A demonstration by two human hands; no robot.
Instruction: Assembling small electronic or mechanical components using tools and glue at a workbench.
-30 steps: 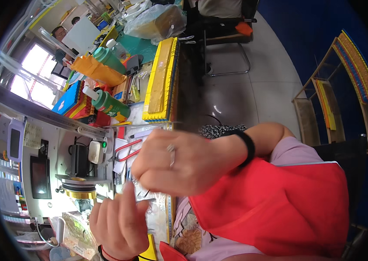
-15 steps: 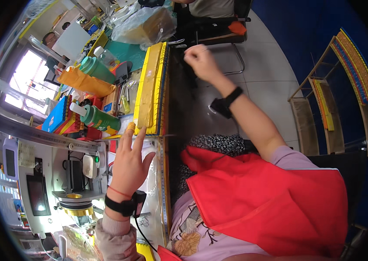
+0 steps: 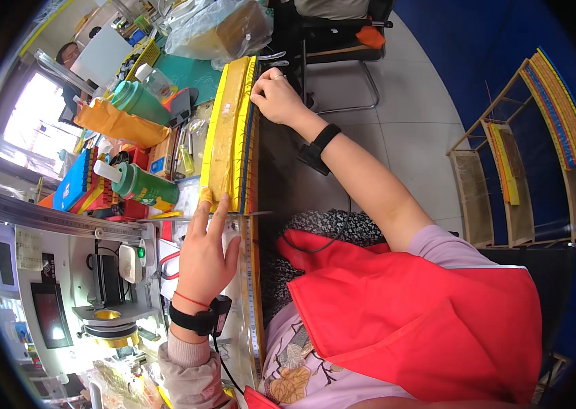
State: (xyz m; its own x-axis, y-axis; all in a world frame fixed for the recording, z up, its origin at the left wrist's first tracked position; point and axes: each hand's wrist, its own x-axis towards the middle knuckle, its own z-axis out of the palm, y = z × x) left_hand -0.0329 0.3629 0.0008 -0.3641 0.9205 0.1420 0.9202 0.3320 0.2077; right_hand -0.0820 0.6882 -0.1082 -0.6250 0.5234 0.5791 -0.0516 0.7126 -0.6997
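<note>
A long stack of yellow and blue strip-like boards lies lengthwise on the bench, with a flat tan strip along its top. My left hand has its fingers stretched out, and two fingertips rest on the near end of the strip. One of these fingers wears a yellow covering. Toward the far end, my right hand is at the stack's right side, fingers curled together in a pinch. Whatever the pinch holds, if anything, is too small to make out.
Left of the stack stand a green bottle, a teal cup and an orange-brown packet. A lit machine is at the lower left. A plastic-wrapped box lies beyond. Wooden racks with boards stand at right.
My right hand has come left, from over the floor to the stack's far right edge. My left hand stays at the near end of the strip.
</note>
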